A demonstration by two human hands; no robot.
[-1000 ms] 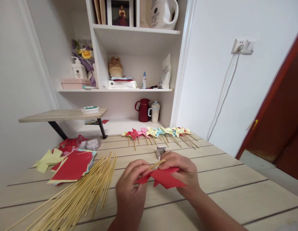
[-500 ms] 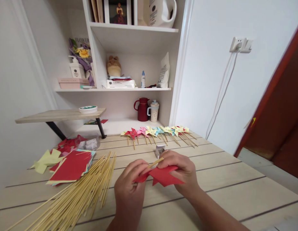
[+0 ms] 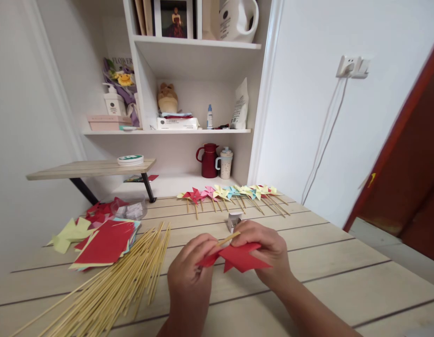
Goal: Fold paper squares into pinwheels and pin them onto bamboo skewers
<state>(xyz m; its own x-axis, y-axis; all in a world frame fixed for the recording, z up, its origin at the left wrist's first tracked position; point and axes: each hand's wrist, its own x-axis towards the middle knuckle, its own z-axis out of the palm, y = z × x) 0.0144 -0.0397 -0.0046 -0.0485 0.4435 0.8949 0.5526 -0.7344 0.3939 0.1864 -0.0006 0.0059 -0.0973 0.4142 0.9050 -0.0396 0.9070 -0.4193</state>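
Red folded-paper pinwheel (image 3: 243,257) gripped with a thin tan wooden stick (image 3: 228,239) over a pale wood-plank table (image 3: 329,285)

The pinwheel is between the person's two hands, above the near middle of the table. The left hand (image 3: 192,264) has its fingers bent tight around the red paper on that side and the stick. The right hand (image 3: 264,248) pinches the paper's other side, its fingertips close to the visible end of the stick. Whether the stick is joined to the pinwheel cannot be told, as the fingers hide the spot.

Just beyond the right hand stands a small grey-white cardboard box (image 3: 234,221) with its flap raised. Farther back, a row of red, pink, yellow and blue paper pinwheels on sticks (image 3: 221,193) lies along the table's far edge.

To the left of the left hand, a loose bundle of thin tan wooden sticks (image 3: 133,269) fans toward the near edge. Beside it is a stack of coloured paper sheets (image 3: 104,245), red on top, and past that a pale yellow folded-paper piece (image 3: 71,235). Behind the stack sits a clear plastic container (image 3: 134,210) with whitish contents.
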